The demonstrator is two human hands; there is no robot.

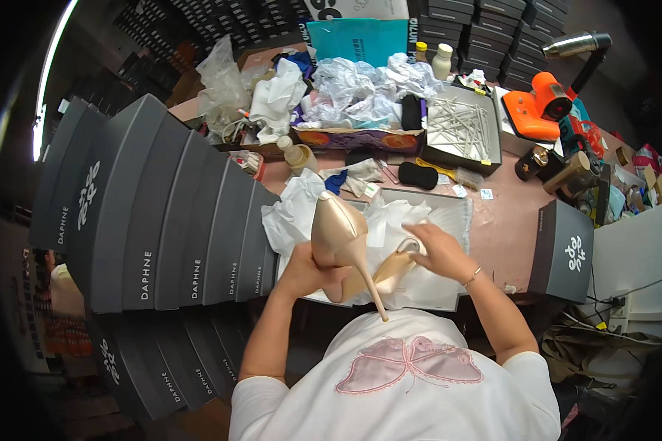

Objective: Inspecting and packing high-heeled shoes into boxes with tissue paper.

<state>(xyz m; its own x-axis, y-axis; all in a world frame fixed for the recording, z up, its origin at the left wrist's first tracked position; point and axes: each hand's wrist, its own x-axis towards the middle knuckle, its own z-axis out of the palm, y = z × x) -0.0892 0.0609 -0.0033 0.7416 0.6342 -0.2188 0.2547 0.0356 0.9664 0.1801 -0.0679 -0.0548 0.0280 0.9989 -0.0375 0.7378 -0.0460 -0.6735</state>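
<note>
My left hand point(305, 268) holds a champagne satin high-heeled shoe point(338, 235) upright, sole toward me, its thin heel pointing down at my chest. My right hand point(438, 250) rests in an open shoe box point(460, 213) lined with white tissue paper point(301, 209), fingers on a second matching shoe point(393, 268) lying in the paper. Both hands are over the box at the table's near edge.
A tall fan of dark grey shoe boxes point(162, 213) stands at my left. A grey box lid point(570, 250) stands to the right. Crumpled paper point(353, 92), bottles point(441, 59), a tray of white sticks point(460, 125) and an orange tool point(541, 106) crowd the pink table behind.
</note>
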